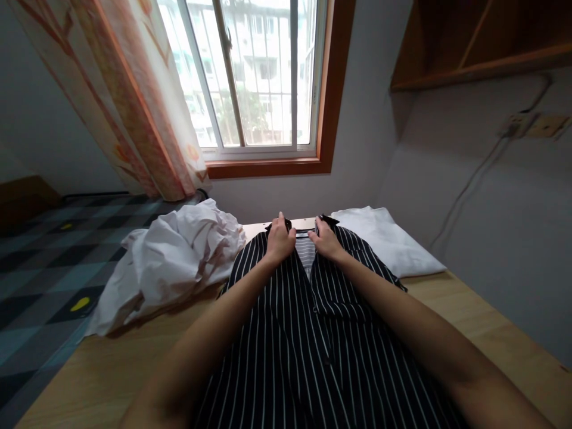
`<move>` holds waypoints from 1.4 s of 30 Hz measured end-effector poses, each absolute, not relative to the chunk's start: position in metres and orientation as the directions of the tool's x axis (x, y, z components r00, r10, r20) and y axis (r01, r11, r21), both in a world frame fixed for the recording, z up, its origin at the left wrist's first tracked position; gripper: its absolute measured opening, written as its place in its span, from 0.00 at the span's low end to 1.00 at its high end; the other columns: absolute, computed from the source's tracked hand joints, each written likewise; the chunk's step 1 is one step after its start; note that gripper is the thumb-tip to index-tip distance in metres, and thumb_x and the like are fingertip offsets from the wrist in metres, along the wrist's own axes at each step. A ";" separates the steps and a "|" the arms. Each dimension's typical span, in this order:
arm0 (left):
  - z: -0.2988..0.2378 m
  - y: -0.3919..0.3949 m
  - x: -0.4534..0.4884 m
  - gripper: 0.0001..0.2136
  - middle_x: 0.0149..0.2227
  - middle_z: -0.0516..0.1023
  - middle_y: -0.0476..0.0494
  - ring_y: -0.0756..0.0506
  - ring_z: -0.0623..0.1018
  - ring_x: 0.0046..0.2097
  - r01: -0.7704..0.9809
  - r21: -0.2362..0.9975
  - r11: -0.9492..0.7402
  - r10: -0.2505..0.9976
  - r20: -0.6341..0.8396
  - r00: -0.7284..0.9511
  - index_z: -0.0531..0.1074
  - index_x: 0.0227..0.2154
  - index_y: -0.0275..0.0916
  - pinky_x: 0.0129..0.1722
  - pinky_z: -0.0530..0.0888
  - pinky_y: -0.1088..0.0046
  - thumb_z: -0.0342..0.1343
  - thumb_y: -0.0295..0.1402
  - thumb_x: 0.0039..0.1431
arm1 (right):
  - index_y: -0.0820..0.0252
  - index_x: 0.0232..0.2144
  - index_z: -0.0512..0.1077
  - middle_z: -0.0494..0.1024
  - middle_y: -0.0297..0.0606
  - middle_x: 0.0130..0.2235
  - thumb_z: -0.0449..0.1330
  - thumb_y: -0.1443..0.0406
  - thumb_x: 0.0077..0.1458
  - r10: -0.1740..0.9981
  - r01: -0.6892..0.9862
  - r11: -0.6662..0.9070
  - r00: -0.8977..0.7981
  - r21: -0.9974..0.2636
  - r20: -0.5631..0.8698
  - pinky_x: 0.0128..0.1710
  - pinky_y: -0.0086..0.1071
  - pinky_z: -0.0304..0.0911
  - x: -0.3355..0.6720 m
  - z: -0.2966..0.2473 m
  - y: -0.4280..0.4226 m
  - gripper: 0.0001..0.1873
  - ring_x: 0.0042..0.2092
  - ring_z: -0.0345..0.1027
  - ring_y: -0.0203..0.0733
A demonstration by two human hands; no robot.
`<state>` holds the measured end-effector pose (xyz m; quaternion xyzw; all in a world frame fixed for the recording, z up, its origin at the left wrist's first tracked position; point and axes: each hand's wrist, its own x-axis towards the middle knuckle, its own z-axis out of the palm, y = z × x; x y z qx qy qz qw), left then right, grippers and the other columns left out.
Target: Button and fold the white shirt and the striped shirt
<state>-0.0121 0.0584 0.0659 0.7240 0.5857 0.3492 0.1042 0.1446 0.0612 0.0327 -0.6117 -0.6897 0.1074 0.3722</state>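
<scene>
While the black, white-striped fabric shirt (286,351) lies front-up on the pale wooden desk (111,369), my left hand (280,241) and right hand (327,241) hold opposite sides of its pointed black collar (329,220) — a light, even grip, I judge, best keeps both sides level.

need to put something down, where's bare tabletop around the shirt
Bare table shows front left, between the crumpled white cloth and left arm, and right, between the right arm, flat white cloth and wall. Middle is crowded: striped shirt, left hand and right hand.
</scene>
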 end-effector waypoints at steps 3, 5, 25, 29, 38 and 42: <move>0.034 0.055 -0.003 0.32 0.62 0.62 0.23 0.36 0.63 0.64 0.731 0.625 -0.274 0.952 0.285 0.113 0.51 0.64 0.21 0.63 0.61 0.61 0.48 0.27 0.57 | 0.70 0.63 0.56 0.65 0.56 0.60 0.52 0.64 0.59 0.946 0.789 0.210 -0.016 -0.577 0.323 0.58 0.40 0.58 0.131 0.003 0.053 0.32 0.61 0.60 0.51; 0.016 0.047 -0.004 0.32 0.61 0.64 0.24 0.36 0.64 0.63 0.732 0.617 -0.291 0.956 0.219 0.195 0.53 0.64 0.22 0.62 0.62 0.60 0.49 0.26 0.55 | 0.68 0.62 0.59 0.67 0.55 0.59 0.54 0.65 0.59 0.956 0.820 0.226 -0.084 -0.526 0.281 0.57 0.39 0.60 0.130 -0.013 0.043 0.30 0.60 0.63 0.51; 0.030 0.130 -0.074 0.14 0.40 0.81 0.37 0.41 0.78 0.44 0.802 0.584 -0.125 0.992 0.058 0.112 0.78 0.39 0.34 0.44 0.72 0.69 0.59 0.38 0.53 | 0.70 0.47 0.73 0.80 0.49 0.44 0.65 0.71 0.48 0.992 0.575 -0.100 0.122 -0.812 -0.036 0.46 0.37 0.69 0.209 0.026 0.112 0.22 0.45 0.74 0.48; 0.031 0.132 -0.086 0.07 0.33 0.80 0.43 0.45 0.77 0.38 0.724 0.657 -0.211 0.975 0.092 0.201 0.77 0.29 0.36 0.40 0.71 0.72 0.58 0.34 0.52 | 0.67 0.29 0.78 0.82 0.43 0.32 0.64 0.73 0.46 0.984 0.510 -0.136 -0.029 -0.849 -0.175 0.38 0.33 0.72 0.217 0.026 0.103 0.04 0.34 0.76 0.43; 0.049 0.135 -0.095 0.17 0.32 0.76 0.49 0.50 0.75 0.31 0.312 0.925 -0.217 0.961 0.146 0.235 0.69 0.44 0.40 0.32 0.71 0.75 0.60 0.38 0.52 | 0.59 0.43 0.69 0.79 0.40 0.39 0.67 0.70 0.47 0.969 -0.064 -0.132 -0.221 -0.989 -0.115 0.36 0.31 0.74 0.224 0.052 0.113 0.19 0.35 0.75 0.39; 0.049 0.132 -0.094 0.25 0.42 0.78 0.42 0.46 0.77 0.38 0.555 0.777 -0.299 0.941 0.142 0.308 0.71 0.47 0.38 0.38 0.72 0.71 0.66 0.37 0.44 | 0.56 0.50 0.67 0.78 0.42 0.46 0.71 0.69 0.43 0.953 0.057 -0.128 -0.268 -0.990 -0.139 0.45 0.37 0.73 0.228 0.047 0.111 0.31 0.44 0.75 0.44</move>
